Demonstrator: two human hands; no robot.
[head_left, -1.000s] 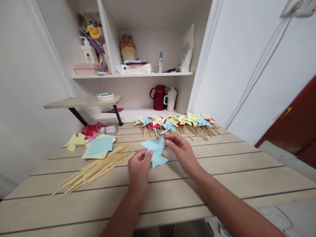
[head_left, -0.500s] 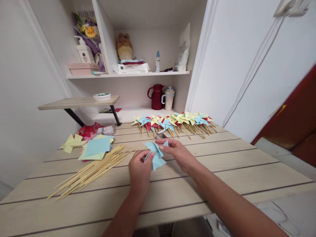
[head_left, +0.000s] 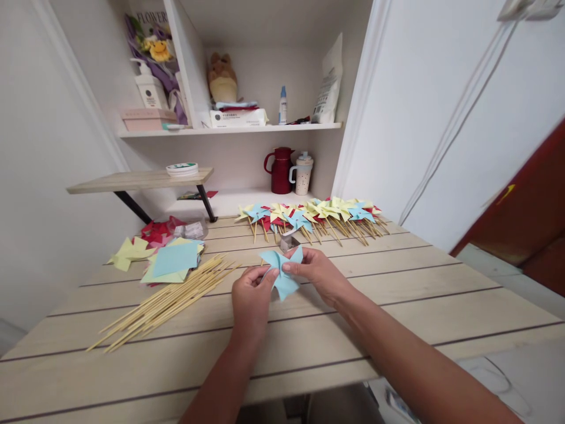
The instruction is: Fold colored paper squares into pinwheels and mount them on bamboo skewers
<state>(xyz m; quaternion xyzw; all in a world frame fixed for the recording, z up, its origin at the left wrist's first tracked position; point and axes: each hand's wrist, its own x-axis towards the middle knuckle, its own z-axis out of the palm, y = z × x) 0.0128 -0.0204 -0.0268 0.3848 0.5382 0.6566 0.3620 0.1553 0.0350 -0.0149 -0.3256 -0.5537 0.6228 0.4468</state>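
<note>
Between my hands is a light blue paper pinwheel, its blades folded in toward the middle, held above the table. My left hand pinches its left side with thumb and fingers. On the right, my right hand grips it, thumb pressed near the centre and fingers behind the paper. Just beyond my hands stands a small metallic object, partly hidden. Left of my hands lies a bundle of thin wooden sticks. Behind that is a stack of square paper sheets, a blue one on top.
Several finished pinwheels on sticks lie in a row at the table's back. Yellow folded paper and red paper pieces sit at the left, near a raised wooden stand. A red jug and a cup stand behind.
My right thumb has moved inward to the pinwheel's centre, pressing the blades down. The paper now faces me more fully. My left hand keeps its pinch.
</note>
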